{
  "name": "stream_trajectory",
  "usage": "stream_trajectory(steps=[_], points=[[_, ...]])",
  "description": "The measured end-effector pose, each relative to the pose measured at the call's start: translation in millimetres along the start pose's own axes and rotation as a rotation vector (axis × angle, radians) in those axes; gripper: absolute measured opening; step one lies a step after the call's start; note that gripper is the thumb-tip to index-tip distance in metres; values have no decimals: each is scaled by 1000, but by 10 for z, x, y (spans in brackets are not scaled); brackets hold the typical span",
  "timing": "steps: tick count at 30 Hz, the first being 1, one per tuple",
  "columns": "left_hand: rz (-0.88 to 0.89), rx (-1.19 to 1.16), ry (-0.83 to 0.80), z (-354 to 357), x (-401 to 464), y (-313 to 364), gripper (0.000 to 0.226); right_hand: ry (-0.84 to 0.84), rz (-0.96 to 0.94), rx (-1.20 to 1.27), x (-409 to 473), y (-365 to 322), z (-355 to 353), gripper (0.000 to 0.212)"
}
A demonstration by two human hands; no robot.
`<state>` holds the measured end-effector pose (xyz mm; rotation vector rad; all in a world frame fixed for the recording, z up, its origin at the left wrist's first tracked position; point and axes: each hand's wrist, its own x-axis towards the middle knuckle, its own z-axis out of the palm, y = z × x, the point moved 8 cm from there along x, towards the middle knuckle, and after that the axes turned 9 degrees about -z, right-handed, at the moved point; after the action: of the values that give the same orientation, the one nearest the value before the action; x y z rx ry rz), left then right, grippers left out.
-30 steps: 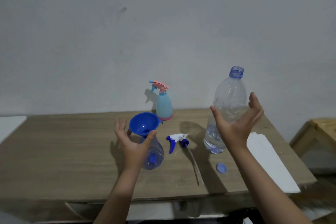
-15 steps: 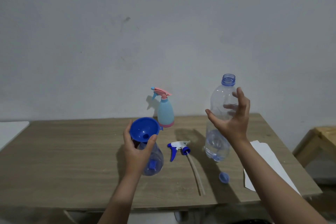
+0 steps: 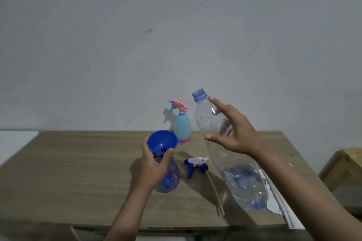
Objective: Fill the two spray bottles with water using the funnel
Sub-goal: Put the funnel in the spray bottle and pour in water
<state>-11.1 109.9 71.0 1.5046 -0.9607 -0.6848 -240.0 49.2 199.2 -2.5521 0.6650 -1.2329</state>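
A clear spray bottle (image 3: 170, 179) stands on the wooden table (image 3: 78, 172) with a blue funnel (image 3: 163, 141) in its neck. My left hand (image 3: 153, 164) grips the bottle just under the funnel. My right hand (image 3: 234, 133) holds a large clear water bottle (image 3: 221, 148), uncapped, lifted off the table and tilted with its mouth toward the funnel. A little water sits in its lower end. A light-blue spray bottle (image 3: 182, 126) with a pink sprayer stands at the back. A white-and-blue sprayer head (image 3: 195, 164) with its tube lies between the hands.
White paper sheets (image 3: 278, 205) lie at the table's right edge. A wooden stool (image 3: 346, 164) stands to the right of the table. A grey wall rises directly behind. A white surface (image 3: 15, 141) adjoins the table on the left.
My right hand closed on the water bottle, lifted it off the table and tilted its mouth left toward the funnel. My left hand closed round the clear spray bottle's neck.
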Motion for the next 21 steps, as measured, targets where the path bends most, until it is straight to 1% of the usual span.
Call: stream_trajectory(steps=[3,6,8,13,18,21], points=[[-8,23,1,-13,-14,12,68,-15,37,46,-37,-13,24,90],[-10,55,-2,-23,-19,26,67,-76,24,58,-14,-121,65,90],[-13,80,-14,-24,-16,29,68,-162,15,20,14,-182,134,87],[-33,111,-68,-22,-5,18,73,-452,65,-119,-5,-117,363,85],[-31,85,-135,-11,14,8,76,-590,64,-184,-23,-104,454,85],[-30,54,-174,-2,18,7,84,-658,50,-231,-30,-139,502,85]])
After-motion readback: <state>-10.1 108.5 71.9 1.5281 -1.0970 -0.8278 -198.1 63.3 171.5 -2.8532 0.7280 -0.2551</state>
